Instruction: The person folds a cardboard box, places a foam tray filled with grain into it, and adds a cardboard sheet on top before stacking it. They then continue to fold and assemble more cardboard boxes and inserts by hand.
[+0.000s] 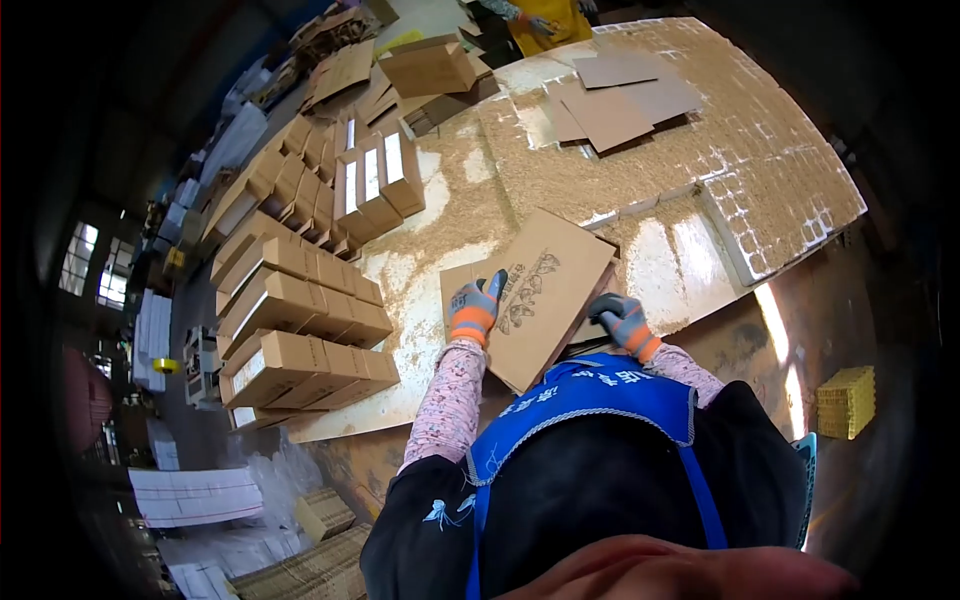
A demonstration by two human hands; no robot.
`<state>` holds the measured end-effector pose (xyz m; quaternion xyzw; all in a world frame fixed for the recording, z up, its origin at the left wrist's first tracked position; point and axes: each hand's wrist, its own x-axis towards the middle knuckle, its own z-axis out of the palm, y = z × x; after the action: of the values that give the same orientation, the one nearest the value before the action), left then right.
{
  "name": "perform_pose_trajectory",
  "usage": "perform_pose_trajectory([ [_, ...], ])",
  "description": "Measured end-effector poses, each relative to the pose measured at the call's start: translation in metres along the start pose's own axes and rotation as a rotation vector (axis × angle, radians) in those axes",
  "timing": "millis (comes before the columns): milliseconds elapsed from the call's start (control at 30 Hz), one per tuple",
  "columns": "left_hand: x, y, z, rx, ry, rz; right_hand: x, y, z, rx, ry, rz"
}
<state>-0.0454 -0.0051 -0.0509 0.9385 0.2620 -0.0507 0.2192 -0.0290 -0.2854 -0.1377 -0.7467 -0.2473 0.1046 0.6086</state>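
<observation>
A flat brown cardboard box with printed drawings and lettering lies tilted on the table in front of me. My left hand, in a grey and orange glove, grips its left side with the thumb on top. At the box's right edge is my right hand, gloved alike, its fingers curled against the edge. The undersides of both hands' grips are hidden. Part of another cardboard piece shows beneath the left side of the box.
Rows of upright cardboard boxes stand at the left of the worn table. Flat grey-brown sheets lie at the far right. More boxes are piled at the back. Another person in a yellow apron stands across the table.
</observation>
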Motion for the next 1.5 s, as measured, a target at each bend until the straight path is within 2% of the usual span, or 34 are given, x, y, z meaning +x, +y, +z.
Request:
perform_pose_trajectory([
  [67,0.003,-0.002,0.002,0.002,-0.008,0.006,-0.002,0.012,-0.021,0.129,0.219,0.077],
  [133,0.003,0.000,0.001,0.008,0.018,-0.006,0.019,0.046,-0.045,0.089,0.531,0.050],
  [200,0.004,0.000,0.003,0.014,0.014,-0.012,0.058,0.050,-0.076,0.172,0.647,0.049],
  [267,0.006,0.001,0.003,0.027,0.014,-0.020,0.098,0.079,-0.111,-0.171,0.682,0.135],
  [333,0.008,0.003,0.004,0.012,0.015,-0.039,0.137,0.096,-0.131,-0.199,0.670,0.287],
  [467,0.017,-0.002,0.012,0.050,0.011,-0.083,0.209,0.127,-0.151,-0.400,0.628,0.298],
  [533,0.019,-0.004,0.014,0.046,0.013,-0.063,0.248,0.156,-0.164,-0.483,0.766,0.225],
  [600,0.022,-0.006,0.017,0.060,0.014,-0.084,0.296,0.204,-0.180,-0.258,0.938,0.229],
  [667,0.024,-0.008,0.018,0.079,0.019,-0.099,0.326,0.224,-0.197,-0.110,0.941,0.407],
  [700,0.025,-0.008,0.019,0.095,0.014,-0.098,0.340,0.233,-0.202,-0.097,0.931,0.411],
  [767,0.025,-0.011,0.021,0.119,0.014,-0.099,0.359,0.247,-0.209,0.477,0.957,0.357],
  [833,0.024,-0.017,0.025,0.148,0.063,-0.059,0.360,0.256,-0.217,0.544,0.943,0.289],
  [867,0.026,-0.020,0.026,0.157,0.062,-0.058,0.357,0.261,-0.219,0.600,0.933,0.220],
  [1000,0.028,-0.025,0.029,0.124,0.048,-0.024,0.308,0.238,-0.218,0.510,0.996,0.275],
  [1033,0.027,-0.022,0.026,0.108,0.042,-0.028,0.292,0.238,-0.218,0.428,1.073,0.291],
  [1100,0.025,-0.011,0.019,0.118,0.036,-0.029,0.252,0.236,-0.213,0.682,1.140,0.203],
  [1133,0.022,-0.007,0.018,0.119,0.029,-0.051,0.214,0.193,-0.209,0.673,1.137,0.354],
  [1167,0.024,-0.013,0.021,0.102,0.031,-0.048,0.187,0.202,-0.203,0.695,1.156,0.279],
  [1200,0.029,-0.022,0.025,0.082,0.032,-0.045,0.150,0.188,-0.200,0.708,0.979,0.363],
  [1233,0.030,-0.025,0.026,0.077,0.042,-0.042,0.119,0.225,-0.197,0.794,0.777,0.404],
  [1267,0.030,-0.025,0.027,0.061,0.061,-0.005,0.087,0.208,-0.195,0.714,0.543,0.580],
  [1333,0.030,-0.019,0.022,0.055,0.010,-0.034,0.039,0.196,-0.179,0.882,0.407,0.807],
  [1367,0.026,-0.015,0.020,0.075,0.023,-0.027,0.016,0.191,-0.168,0.888,0.422,0.816],
  [1433,0.014,0.001,0.011,0.115,0.031,-0.048,-0.014,0.164,-0.151,0.822,0.370,0.538],
  [1500,0.014,-0.008,0.015,0.108,0.038,-0.033,-0.028,0.123,-0.141,0.811,0.463,0.568],
])
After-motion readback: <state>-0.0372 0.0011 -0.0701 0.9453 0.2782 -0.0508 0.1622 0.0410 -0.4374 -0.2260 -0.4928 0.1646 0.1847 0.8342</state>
